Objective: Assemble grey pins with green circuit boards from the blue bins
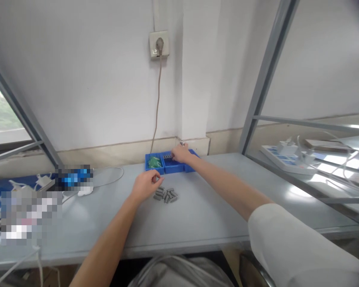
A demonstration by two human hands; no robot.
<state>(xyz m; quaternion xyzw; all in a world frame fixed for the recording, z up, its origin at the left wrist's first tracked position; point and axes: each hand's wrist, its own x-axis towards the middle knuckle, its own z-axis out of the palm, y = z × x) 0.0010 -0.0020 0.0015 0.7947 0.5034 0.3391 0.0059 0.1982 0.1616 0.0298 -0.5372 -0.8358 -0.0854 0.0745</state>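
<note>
My left hand [146, 185] rests low over the table with its fingers curled toward the thumb; whatever may lie between them is hidden. Just right of it lies a loose group of small grey metal cylinders [169, 195]. Farther back, my right hand [181, 154] reaches over a blue compartment tray [174, 168] with its fingers bent together. A small shiny piece [182, 142] shows at its fingertips, too small to name. Green pieces [154, 162] fill the tray's left compartment. Several small dark parts with bright ends [167, 157] sit in the middle one, partly covered by my right hand.
The grey table [203, 215] meets the wall behind the tray. A cable [158, 99] hangs from a wall socket [159, 44]. At left are white chargers [24, 187], wires and blurred-out items. Metal frame posts [265, 75] rise at both sides; a white power strip [287, 157] lies right.
</note>
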